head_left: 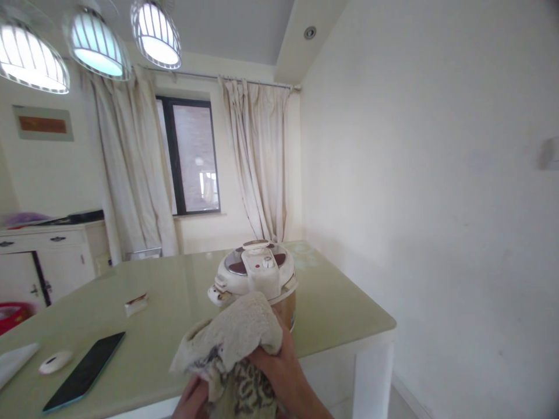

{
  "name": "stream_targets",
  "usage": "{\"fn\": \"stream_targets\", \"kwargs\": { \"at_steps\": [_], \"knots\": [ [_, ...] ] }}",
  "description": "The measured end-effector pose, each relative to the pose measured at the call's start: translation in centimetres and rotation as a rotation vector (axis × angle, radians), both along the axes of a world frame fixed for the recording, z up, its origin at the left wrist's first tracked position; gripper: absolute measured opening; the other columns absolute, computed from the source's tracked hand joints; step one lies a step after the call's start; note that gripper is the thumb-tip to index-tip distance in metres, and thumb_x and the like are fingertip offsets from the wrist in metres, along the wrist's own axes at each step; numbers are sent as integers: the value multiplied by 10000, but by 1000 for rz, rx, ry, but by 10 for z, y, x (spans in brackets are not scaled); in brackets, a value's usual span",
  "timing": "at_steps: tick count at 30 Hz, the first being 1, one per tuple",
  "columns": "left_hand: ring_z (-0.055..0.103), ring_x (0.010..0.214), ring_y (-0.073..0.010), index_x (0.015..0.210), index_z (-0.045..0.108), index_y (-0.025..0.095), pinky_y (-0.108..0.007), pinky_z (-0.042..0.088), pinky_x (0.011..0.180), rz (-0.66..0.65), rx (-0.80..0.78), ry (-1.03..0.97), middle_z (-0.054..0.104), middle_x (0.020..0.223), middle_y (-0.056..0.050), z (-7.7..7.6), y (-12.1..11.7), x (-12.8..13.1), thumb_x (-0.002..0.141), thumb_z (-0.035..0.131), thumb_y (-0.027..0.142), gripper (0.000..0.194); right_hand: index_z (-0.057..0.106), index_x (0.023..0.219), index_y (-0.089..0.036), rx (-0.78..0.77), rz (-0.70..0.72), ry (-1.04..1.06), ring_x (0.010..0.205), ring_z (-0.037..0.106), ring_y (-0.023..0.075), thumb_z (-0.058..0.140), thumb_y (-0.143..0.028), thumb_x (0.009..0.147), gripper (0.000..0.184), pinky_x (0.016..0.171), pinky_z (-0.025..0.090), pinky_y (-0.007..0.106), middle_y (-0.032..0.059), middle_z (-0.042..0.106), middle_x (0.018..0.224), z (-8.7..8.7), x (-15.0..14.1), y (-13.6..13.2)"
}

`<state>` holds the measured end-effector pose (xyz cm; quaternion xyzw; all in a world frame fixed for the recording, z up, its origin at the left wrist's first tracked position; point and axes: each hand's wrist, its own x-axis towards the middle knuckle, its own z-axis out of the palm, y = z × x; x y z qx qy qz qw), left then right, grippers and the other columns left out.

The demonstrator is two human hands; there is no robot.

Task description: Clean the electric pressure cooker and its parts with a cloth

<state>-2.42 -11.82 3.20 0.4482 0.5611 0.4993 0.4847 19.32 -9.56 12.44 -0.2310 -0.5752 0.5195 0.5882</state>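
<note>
A white and gold pressure cooker with its lid on stands on the pale green glass table. In front of it, low in the view, both my hands bunch a cream cloth with a dark patterned part. My right hand is closed round the cloth from the right, close to the cooker's front. My left hand grips the cloth's lower left at the bottom edge of the view, only partly visible.
On the table's left lie a dark phone, a small white oval object, a white sheet's corner and a small packet. A white cabinet stands at the left. Curtains and a window are behind; a bare wall runs close on the right.
</note>
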Motion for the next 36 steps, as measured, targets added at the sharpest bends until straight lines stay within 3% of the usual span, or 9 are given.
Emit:
{"fn": "stream_targets", "kwargs": {
  "at_steps": [4,7,10,15,19,22,26,32,36],
  "knots": [
    [488,1494,-343,1488,558,468,-541,487,1178,111,294,-37,603,1552,19,35,-3,-7,731,534,872,858,621,1349,-269,116,-227,-113,1166,679,296,805,-209,680,696,1041,528,441,77,716,1294,-7,26,8],
    [426,1535,-358,1480,586,411,-520,422,1237,93,456,218,543,1607,12,69,-3,11,729,647,791,843,601,1387,-261,234,-327,-291,1231,646,307,781,-138,644,774,1093,493,437,98,681,1345,-3,31,9],
    [538,1434,-413,1459,619,318,-511,472,1192,53,457,439,634,1516,-67,98,3,39,617,835,596,913,584,1428,-253,346,-297,-397,1244,626,315,828,-219,682,786,1104,485,444,122,650,1353,12,29,7],
    [685,1202,-375,1218,754,249,-489,527,1117,65,521,536,764,1287,-77,127,15,50,685,757,408,556,471,1559,-288,287,-86,-496,1392,508,350,970,-523,606,1102,1183,407,500,121,532,1494,31,44,9],
    [684,1206,-361,1253,758,243,-463,518,1121,-67,553,566,770,1280,-71,142,19,33,755,748,423,530,534,1515,-281,291,54,-436,1369,547,291,599,-684,956,692,1165,417,461,96,590,1475,41,64,17],
    [653,1277,-373,1290,747,263,-466,490,1155,-107,537,568,756,1325,-67,150,21,22,798,719,521,556,698,1320,-259,229,-43,-482,1204,645,294,605,-660,955,551,1076,491,459,79,715,1263,52,71,26],
    [619,1332,-378,1251,740,280,-492,464,1186,2,528,430,722,1392,-69,138,26,15,799,670,678,606,795,1124,-244,57,-235,-493,1112,678,327,893,-570,679,560,998,543,468,74,744,1146,63,72,36],
    [644,1309,-389,1180,751,253,-511,555,1073,-8,281,20,786,1232,-121,75,21,52,790,333,964,912,781,1140,-213,-107,-322,-458,1120,675,321,923,-507,614,619,938,565,428,101,712,1235,80,71,28],
    [621,1335,-395,1328,694,239,-488,515,1128,-6,308,-50,746,1326,-136,56,5,94,653,796,783,873,798,1014,-225,-79,-97,-503,976,693,260,911,-442,652,437,826,558,344,48,748,1047,99,75,16]
  ]
}}
